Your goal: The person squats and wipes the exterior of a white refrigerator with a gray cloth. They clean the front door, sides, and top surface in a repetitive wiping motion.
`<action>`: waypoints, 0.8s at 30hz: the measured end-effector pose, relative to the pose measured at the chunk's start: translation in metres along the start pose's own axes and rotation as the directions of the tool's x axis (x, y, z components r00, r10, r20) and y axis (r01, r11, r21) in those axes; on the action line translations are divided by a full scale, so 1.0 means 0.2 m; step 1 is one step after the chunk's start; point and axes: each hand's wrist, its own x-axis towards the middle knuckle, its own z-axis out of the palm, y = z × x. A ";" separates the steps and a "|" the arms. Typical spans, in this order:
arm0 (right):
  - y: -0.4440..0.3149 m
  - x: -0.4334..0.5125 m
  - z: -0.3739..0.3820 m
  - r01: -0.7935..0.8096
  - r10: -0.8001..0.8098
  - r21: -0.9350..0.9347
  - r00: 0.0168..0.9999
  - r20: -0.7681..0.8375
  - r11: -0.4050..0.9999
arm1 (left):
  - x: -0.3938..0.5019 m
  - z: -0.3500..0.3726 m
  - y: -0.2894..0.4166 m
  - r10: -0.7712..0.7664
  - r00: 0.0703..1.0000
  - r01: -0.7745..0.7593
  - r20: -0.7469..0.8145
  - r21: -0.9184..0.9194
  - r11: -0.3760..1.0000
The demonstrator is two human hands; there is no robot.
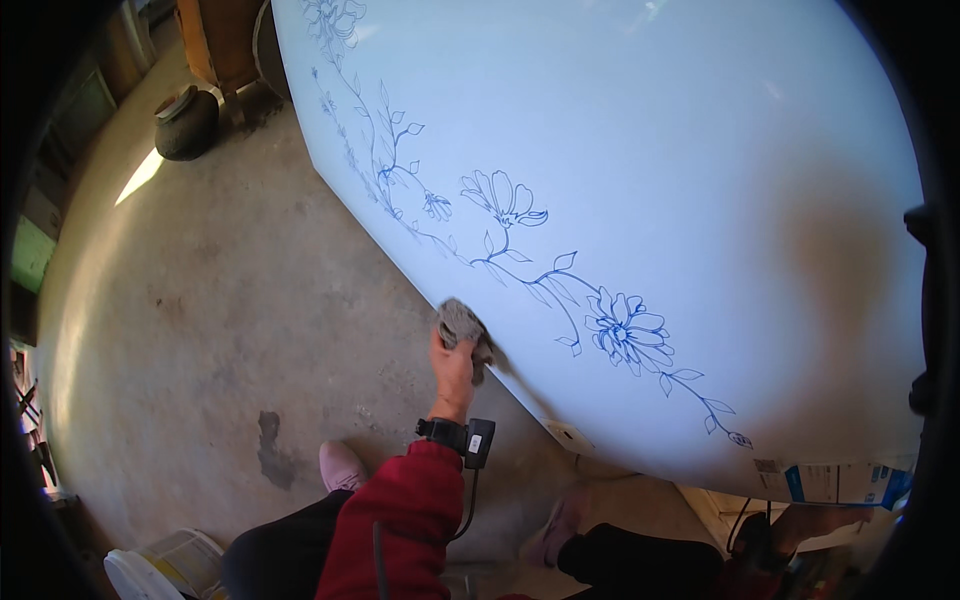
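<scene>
My left hand (pixel 452 369), in a red sleeve with a black device strapped at the wrist, grips a crumpled grey cloth (pixel 459 324). The cloth touches the left edge of a large glossy white panel (pixel 675 150), printed with blue line-drawn flowers (pixel 628 330) and leafy stems. My right hand (pixel 817 525) is at the lower right, below the panel's near edge. It has a dark band at the wrist; its fingers are partly hidden and blurred, so what it touches cannot be told. A blue and white printed label (pixel 840 484) lies on the panel close above it.
A dark round pot (pixel 187 126) stands on the concrete floor (pixel 247 262) at upper left, near a wooden piece of furniture (pixel 219 41). A white bucket (pixel 161 566) is at lower left. Below the panel's edge runs a cable. My legs and pink shoes (pixel 343 466) are at the bottom.
</scene>
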 end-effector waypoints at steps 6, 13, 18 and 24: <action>-0.01 0.00 0.03 -0.004 0.004 -0.002 1.000 0.023 1.000 | 0.44 -0.06 0.24 0.141 0.989 -0.142 0.050 0.034 0.989; 0.00 -0.04 0.05 -0.033 0.033 0.038 0.999 0.013 0.999 | 0.45 -0.23 0.01 -0.270 0.959 0.269 -0.082 -0.015 0.963; 0.06 -0.11 0.12 -0.080 0.075 0.116 0.996 0.043 0.990 | 0.24 0.01 0.16 0.056 0.998 -0.056 0.000 -0.115 0.992; -0.13 -0.10 0.23 -0.545 0.500 0.779 0.791 0.353 0.311 | -0.39 0.54 0.39 0.626 0.724 -0.684 0.290 0.412 0.602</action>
